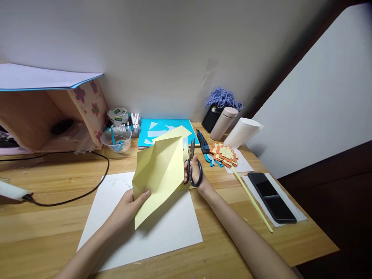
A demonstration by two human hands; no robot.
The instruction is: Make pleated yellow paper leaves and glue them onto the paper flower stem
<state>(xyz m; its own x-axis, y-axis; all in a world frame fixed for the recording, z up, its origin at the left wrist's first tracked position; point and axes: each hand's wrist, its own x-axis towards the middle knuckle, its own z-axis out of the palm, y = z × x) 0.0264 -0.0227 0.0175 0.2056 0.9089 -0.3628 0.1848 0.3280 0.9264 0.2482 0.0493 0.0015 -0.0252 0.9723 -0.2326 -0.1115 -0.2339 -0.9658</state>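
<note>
My left hand (128, 207) grips the lower left edge of a folded pale yellow paper sheet (158, 174), thumb on its front, holding it up above a white sheet (162, 232) on the wooden desk. My right hand (196, 176) has its fingers through the black handles of a pair of scissors (192, 162). The blades point up and away at the yellow sheet's right edge.
A blue cutter knife (202, 141) and an orange-and-yellow paper piece (224, 154) lie right of the scissors. A black phone (271, 197) and a thin yellow strip (251, 199) lie at right. Blue paper (162, 131), a clear bowl (117, 140), tape and markers stand behind. A black cable (87, 190) runs at left.
</note>
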